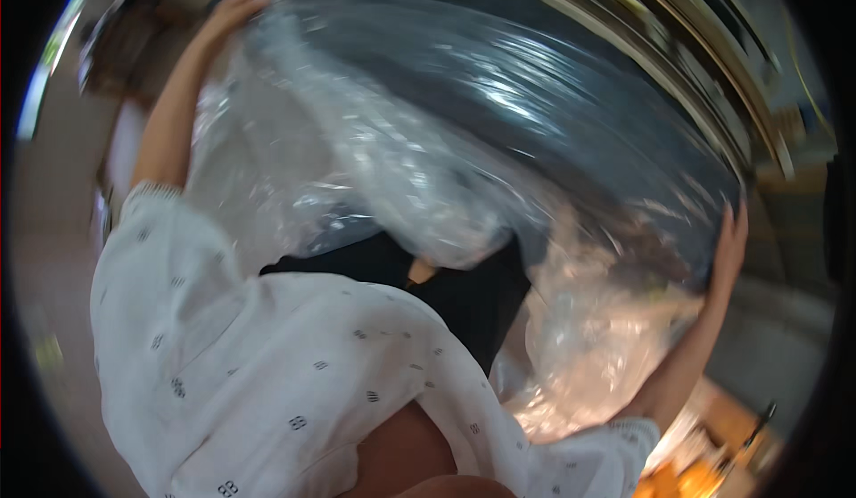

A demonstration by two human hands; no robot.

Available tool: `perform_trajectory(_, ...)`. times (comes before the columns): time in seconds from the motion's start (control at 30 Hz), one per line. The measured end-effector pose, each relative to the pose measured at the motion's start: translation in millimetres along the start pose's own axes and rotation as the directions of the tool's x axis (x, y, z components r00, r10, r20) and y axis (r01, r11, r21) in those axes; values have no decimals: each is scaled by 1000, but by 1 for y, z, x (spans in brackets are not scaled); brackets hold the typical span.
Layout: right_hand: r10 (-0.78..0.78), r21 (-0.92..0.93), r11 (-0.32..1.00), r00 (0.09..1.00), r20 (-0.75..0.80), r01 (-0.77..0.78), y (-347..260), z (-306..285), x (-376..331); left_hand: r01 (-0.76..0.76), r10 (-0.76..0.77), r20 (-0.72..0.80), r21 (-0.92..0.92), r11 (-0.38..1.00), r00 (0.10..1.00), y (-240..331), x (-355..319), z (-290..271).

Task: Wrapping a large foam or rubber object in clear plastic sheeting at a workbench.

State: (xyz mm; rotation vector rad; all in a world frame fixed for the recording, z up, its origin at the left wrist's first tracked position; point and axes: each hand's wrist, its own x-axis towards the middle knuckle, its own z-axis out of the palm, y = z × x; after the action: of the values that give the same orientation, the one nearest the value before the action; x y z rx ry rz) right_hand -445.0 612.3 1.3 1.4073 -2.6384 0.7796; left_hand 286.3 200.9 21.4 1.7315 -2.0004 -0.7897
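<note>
A large clear plastic sheet (392,155) is spread between my two hands. Its far part lies smooth and shiny over a wide dark grey padded-looking piece (526,79), while the near part hangs in crumpled folds towards my legs. At the far left, my left hand (239,12) is closed on the sheet's edge by the corner of the grey piece. My right hand (731,239) is at the opposite end, its fingers fairly straight along the edge and closed on the plastic. Its thumb is hidden, and motion blurs the details.
Beyond the grey piece runs a long pale curved rail or frame (615,21). A brown blurred object (134,43) stands at the upper left. Orange items (682,480) lie at the lower right, below my right forearm.
</note>
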Motion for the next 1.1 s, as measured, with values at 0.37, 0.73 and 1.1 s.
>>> perform_trajectory(0.37, -445, -234, 893, 838, -317, 385, -166, -7, 0, -382, 320, -651, 50, 923, 689, 35, 57, 74)
perform_trajectory(0.73, -511, 666, 698, 835, 206, 264, -438, 132, -61, -359, 150, -610, -237, 903, 778, 47, 45, 72)
perform_trajectory(1.1, -687, 743, 504, 316, 654, -441, -507, 167, 5, -349, 174, -566, -217, 912, 806, 43, 51, 73)
